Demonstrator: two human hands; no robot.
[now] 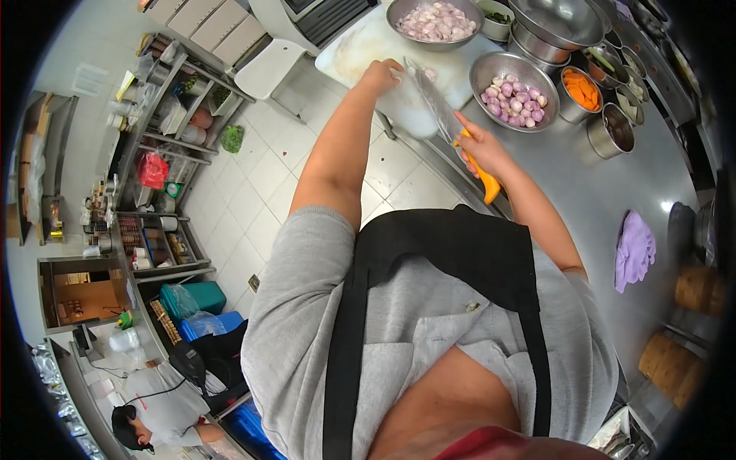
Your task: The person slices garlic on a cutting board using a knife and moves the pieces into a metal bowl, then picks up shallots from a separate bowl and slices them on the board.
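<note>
My right hand (483,149) is wrapped round the orange-yellow handle of a kitchen knife (432,98). Its broad blade points up and left over the white cutting board (349,57). On the left part of the board is my left hand (381,79), fingers curled together near the blade tip; what they hold, if anything, I cannot make out. Just right of the blade lies a pale shallot piece (430,74). A metal colander (479,70) with whole purple shallots (515,101) stands right of the board. At the board's far edge, a metal bowl (399,29) holds cut shallots (438,21).
Cut carrots (581,90) fill a metal pot beside stacked steel bowls (563,23) and other containers. A purple cloth (635,249) lies on the steel counter (583,184). Behind the left arm are a white chair (270,67) and shelving (172,138). Another person (165,402) is at lower left.
</note>
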